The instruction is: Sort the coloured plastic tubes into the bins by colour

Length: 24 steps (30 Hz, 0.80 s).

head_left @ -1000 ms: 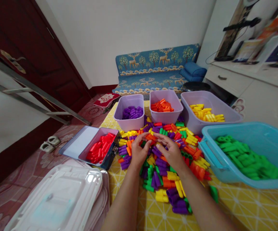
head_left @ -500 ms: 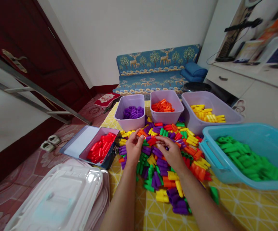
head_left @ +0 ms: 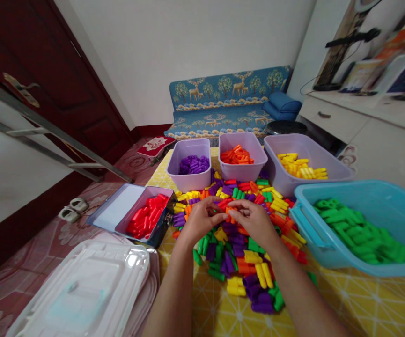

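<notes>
— What are my hands doing in the head view?
— Your right hand [head_left: 256,221] is pinching a small orange block [head_left: 230,215] between thumb and fingers, just over the heap of blocks [head_left: 237,239]. Your left hand [head_left: 202,221] is curling in opposite, thumb pointing at that block; whether it is gripping too, I can't tell.
— So which step am I on?
— You seem to be handling that single piece. I'd judge that the next move is calling for a firm pinch and raised wrists, since loose blocks are lying close under both hands and could be dragged along.
— What is the table [head_left: 158,174] carrying?
— A yellow cloth [head_left: 349,302] is covering it, and the heap is spreading across its middle. Along the far side, a lilac tub [head_left: 188,182] is holding purple pieces [head_left: 194,164], a second tub [head_left: 242,173] orange pieces [head_left: 237,156], a larger tub [head_left: 283,185] yellow pieces [head_left: 302,167]. On your right, a blue tub [head_left: 309,234] is holding green pieces [head_left: 360,231]; on your left, an open tin [head_left: 118,208] is holding red pieces [head_left: 148,217]. Pale lids [head_left: 86,281] are lying nearer you.
— And the room?
— A blue patterned sofa [head_left: 219,89] is standing beyond the table. A dark red door [head_left: 65,70] is showing behind a metal ladder [head_left: 72,150], and a white cabinet [head_left: 385,135] is standing at right.
</notes>
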Tool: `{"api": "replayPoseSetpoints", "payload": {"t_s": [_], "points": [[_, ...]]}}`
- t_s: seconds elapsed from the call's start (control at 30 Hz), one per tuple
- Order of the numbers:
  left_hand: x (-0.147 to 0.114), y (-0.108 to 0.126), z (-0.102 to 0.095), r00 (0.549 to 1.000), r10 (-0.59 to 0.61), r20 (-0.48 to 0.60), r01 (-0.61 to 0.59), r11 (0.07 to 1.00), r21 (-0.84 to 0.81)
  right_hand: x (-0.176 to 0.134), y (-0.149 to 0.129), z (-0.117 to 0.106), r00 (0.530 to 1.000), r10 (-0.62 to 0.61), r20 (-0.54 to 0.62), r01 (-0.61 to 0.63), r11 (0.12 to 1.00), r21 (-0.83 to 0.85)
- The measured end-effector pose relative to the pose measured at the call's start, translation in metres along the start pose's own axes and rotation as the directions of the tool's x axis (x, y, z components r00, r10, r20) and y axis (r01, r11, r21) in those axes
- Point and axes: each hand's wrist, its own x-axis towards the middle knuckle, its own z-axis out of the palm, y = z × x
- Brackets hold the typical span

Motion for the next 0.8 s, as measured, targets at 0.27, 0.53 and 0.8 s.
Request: {"api": "replayPoseSetpoints", "payload": {"t_s": [0.27, 0.53, 0.8], "points": [[0.004, -0.012, -0.001, 0.985, 0.079, -0.152, -0.046, 0.977, 0.21, 0.002, -0.023, -0.023, 0.957, -0.08, -0.28, 0.164, 0.942, 0.292], [0.007, -0.016, 0.008, 0.965, 0.258, -0.038, -0.22, 0.883, 0.414, 0.009, 0.018, -0.013, 0.958, -0.23, -0.174, 0.168, 0.935, -0.312], [0.007, -0.021, 0.018, 0.971, 0.238, 0.006, -0.213, 0.858, 0.467, 0.008, 0.033, -0.009, 0.98, -0.201, -0.001, 0.16, 0.783, -0.6]]}}
